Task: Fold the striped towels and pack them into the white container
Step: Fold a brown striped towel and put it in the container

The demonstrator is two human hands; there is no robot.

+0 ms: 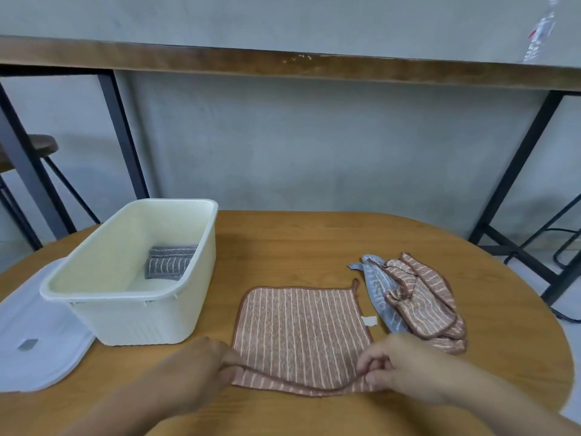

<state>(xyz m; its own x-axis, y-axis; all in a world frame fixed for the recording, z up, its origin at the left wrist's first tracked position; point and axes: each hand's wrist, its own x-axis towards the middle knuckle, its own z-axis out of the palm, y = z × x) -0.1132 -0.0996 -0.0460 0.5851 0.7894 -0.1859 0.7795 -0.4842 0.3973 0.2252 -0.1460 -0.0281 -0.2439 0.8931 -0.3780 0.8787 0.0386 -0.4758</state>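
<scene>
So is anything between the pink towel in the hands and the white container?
Nothing visible. The pink towel lies flat just right of the white container, which is open-topped, with one folded grey towel at its far end.

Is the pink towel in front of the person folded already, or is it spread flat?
Spread flat: the pink towel lies open in one layer, both hands pinching its near corners.

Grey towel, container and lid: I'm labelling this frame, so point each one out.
Grey towel [168, 262], head view, middle of its folded top.
Container [132, 319], head view, near outer wall.
Lid [44, 357], head view, flat top left of the container.
</scene>
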